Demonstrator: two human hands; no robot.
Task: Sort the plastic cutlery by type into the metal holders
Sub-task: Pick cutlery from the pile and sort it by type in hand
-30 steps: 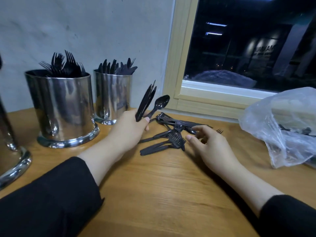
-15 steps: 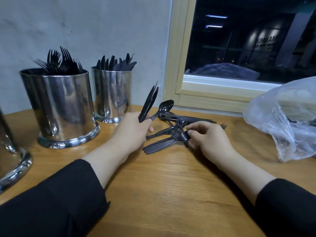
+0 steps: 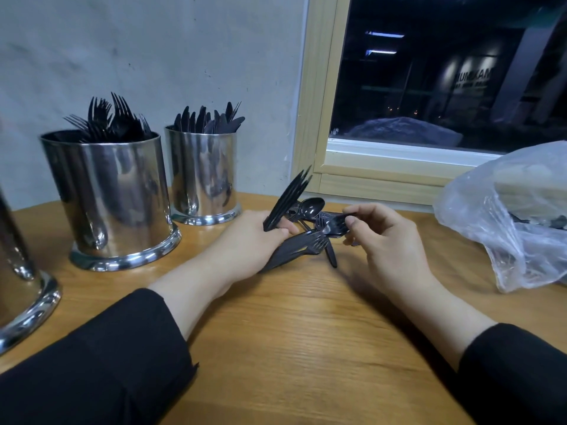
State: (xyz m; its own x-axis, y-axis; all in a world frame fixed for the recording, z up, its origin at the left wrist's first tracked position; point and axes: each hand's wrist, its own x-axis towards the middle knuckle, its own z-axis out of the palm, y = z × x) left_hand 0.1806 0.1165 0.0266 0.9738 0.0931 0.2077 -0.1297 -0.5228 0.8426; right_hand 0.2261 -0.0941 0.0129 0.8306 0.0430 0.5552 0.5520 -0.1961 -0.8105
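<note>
At the far left edge of the frame, the base and side of a metal holder (image 3: 18, 289) show only in part, its contents out of view. To its right, in the left-middle of the frame, a wide metal holder (image 3: 110, 197) stands on the wooden tabletop (image 3: 306, 348) with black plastic forks (image 3: 107, 119) standing in it, tines up. Just beyond and to the right, nearer the grey wall, a narrower metal holder (image 3: 204, 173) carries black plastic knives (image 3: 211, 119), blades up.

Toward the centre, the left hand (image 3: 248, 243), coming out of a black sleeve (image 3: 92, 372), has its fingers curled round a bundle of black cutlery (image 3: 287, 199) that points up and to the right; seen edge-on, its type is hard to tell. Below and right of that hand a loose pile of black cutlery (image 3: 302, 246) lies on the tabletop: forks, a knife pointing toward the lower frame, and a spoon (image 3: 311, 207) at the back with its bowl facing up.

Right of centre, the right hand (image 3: 386, 240) pinches a single black fork (image 3: 336, 225) by its handle between thumb and fingertips, the tines pointing left toward the left hand, the fork raised just over the pile.

At the right edge, a crumpled clear plastic bag (image 3: 509, 222) sits on the tabletop with a few dark pieces dimly seen inside. In the upper right, a pale wooden window frame (image 3: 316, 118) borders dark glass.
</note>
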